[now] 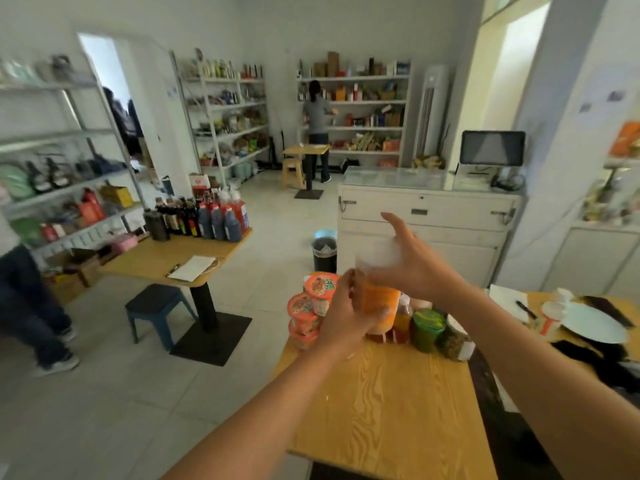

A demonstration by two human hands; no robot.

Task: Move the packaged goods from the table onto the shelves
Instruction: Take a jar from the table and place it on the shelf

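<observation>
Your left hand (349,313) wraps 1 orange bottle (381,301), held up over the far end of the table (381,417) | your right hand (417,266) is at its cap (375,254) (blurred, grip unreadable) | on the table: 3 stacked cups (304,311), 1 green can (427,329), 1 jar (453,339)

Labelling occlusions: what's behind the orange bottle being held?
Behind the orange bottle a small amber bottle shows, beside a green can; noodle cups stack left. Anything else is covered by it.
</observation>
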